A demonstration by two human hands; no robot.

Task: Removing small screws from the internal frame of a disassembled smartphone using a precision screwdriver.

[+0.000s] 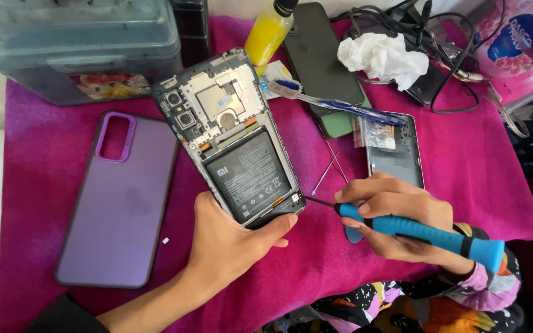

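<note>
Steadying opened phone mid-table: left hand clamps lower end, thumb on bottom edge. Right hand pinches blue screwdriver, tip at phone's bottom corner. Advice: keep shaft square to screw, press lightly, phone braced.

Bright, even daylight, apparently from upper left; soft short shadows under the left hand and opened phone. Mild glare on the purple phone case. Sharp at centre, slight stretching toward edges. Overexposed white at left edge.
</note>
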